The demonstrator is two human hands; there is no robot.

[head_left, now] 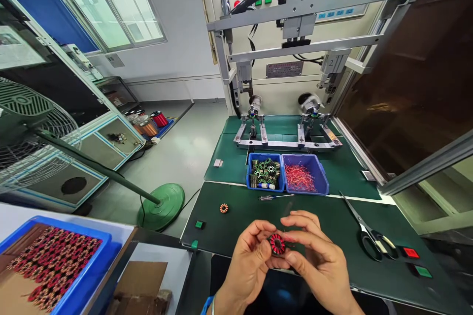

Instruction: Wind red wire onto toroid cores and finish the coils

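Note:
A small round motor stator (277,244) wound with red wire is held up in front of me, over the near edge of the green table. My left hand (253,256) grips it from the left between thumb and fingers. On the other side, my right hand (314,256) has its thumb and fingertips closed at the stator's right edge, with the upper fingers partly spread. Any loose wire end between the right fingertips is too small to make out. Another stator, orange and black (223,208), lies flat on the table to the left.
A blue bin of green stator cores (264,171) stands beside a bin of red wire scraps (301,177). Beyond sits a winding machine (288,142). A screwdriver (271,198), large scissors (365,236) and push buttons (411,253) are on the table. Left is a blue tray (107,241) of wound stators.

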